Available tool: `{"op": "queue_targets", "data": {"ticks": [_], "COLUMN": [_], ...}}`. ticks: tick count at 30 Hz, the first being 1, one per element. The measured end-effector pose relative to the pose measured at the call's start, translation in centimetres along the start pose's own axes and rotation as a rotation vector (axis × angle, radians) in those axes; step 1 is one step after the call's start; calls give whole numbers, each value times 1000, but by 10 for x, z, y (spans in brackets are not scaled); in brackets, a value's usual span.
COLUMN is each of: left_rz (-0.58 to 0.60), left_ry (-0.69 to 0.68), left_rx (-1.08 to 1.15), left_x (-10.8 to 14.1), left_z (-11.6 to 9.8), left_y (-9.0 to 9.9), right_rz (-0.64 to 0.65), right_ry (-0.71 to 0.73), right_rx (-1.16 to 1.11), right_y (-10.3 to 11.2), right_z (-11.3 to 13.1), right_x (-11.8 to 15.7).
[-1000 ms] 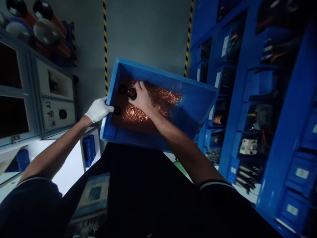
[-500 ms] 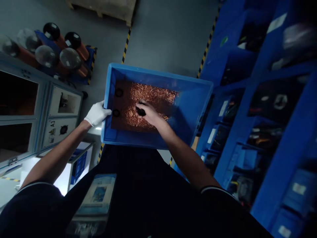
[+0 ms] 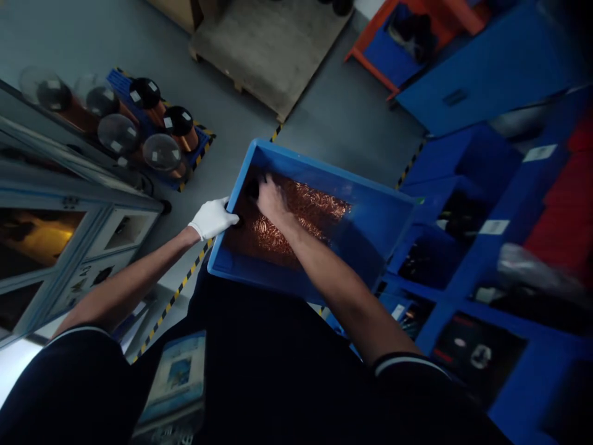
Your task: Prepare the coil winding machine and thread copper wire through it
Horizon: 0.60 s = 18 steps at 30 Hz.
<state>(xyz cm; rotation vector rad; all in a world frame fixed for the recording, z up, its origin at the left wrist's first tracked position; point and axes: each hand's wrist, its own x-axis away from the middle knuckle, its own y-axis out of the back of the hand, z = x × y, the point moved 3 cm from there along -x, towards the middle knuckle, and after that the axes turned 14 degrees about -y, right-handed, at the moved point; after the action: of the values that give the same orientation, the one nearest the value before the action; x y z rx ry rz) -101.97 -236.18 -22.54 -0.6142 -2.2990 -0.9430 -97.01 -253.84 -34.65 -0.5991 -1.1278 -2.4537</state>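
At ten o'clock stand copper-coloured cylinders (image 3: 118,134) with clear and black tops. Your white-gloved left hand (image 3: 213,220) clamps the nine o'clock end of a blue rectangular plastic bin (image 3: 370,216) at your waist, its floor strewn with shiny copper shreds (image 3: 269,235). The bin's long axis runs from between nine and ten to between three and four. Your bare right hand (image 3: 272,199) is inside toward ten o'clock, fingers at a dark shape (image 3: 252,188); whether they grip it is unclear. Your right forearm (image 3: 319,256) crosses the near rim, covering some copper. Blue shelving (image 3: 456,293) is at four.
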Motion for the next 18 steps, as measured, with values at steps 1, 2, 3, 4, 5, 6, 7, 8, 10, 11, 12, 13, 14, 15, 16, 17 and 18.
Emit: {"op": "queue_targets", "data": {"ticks": [1, 2, 3, 4, 5, 6, 7, 8, 10, 11, 12, 13, 14, 15, 16, 17, 18], "left_rz": [-2, -13, -31, -54, -74, -91, -102, -111, -121, -125, -132, -144, -161, -181, -202, -220, -231], "left_ry": [-27, -58, -86, -109, -123, -125, -118, -108, -100, -112, -130, -146, -155, -153, -143, -126, -109], "left_rx": [2, 8, 16, 24, 27, 26, 19, 5, -29, -42, -52, -65, -76, -85, -91, -93, -89], "left_x": [8, 16, 23, 29, 34, 38, 41, 44, 49, 52, 55, 58, 62, 67, 71, 76, 81], "left_z": [-9, -17, -23, -27, -29, -29, -28, -26, -25, -26, -28, -29, -30, -29, -27, -24, -20], "left_y": [-2, -4, -5, -5, -4, -3, -2, -2, -5, -9, -13, -17, -21, -24, -26, -26, -25], "right_rz": [-34, -63, -74, -60, -20, 37, 96, 144, 205, 229, 254, 279, 297, 301, 284, 253, 214], "right_ry": [-5, -3, -1, -5, -20, -44, -76, -107, -135, -124, -99, -62, -16, 39, 97, 148, 188], "right_rx": [-38, -88, -156, -245, -356, -479, -601, -711, -865, -911, -937, -944, -921, -863, -768, -635, -477], "right_y": [15, 31, 46, 58, 67, 73, 76, 76, 74, 71, 68, 64, 60, 54, 48, 40, 32], "right_z": [-4, -8, -12, -16, -20, -25, -31, -38, -50, -54, -57, -57, -53, -47, -38, -26, -13], "right_x": [16, 32, 48, 64, 78, 92, 105, 118, 142, 154, 164, 173, 180, 184, 187, 188, 188]}}
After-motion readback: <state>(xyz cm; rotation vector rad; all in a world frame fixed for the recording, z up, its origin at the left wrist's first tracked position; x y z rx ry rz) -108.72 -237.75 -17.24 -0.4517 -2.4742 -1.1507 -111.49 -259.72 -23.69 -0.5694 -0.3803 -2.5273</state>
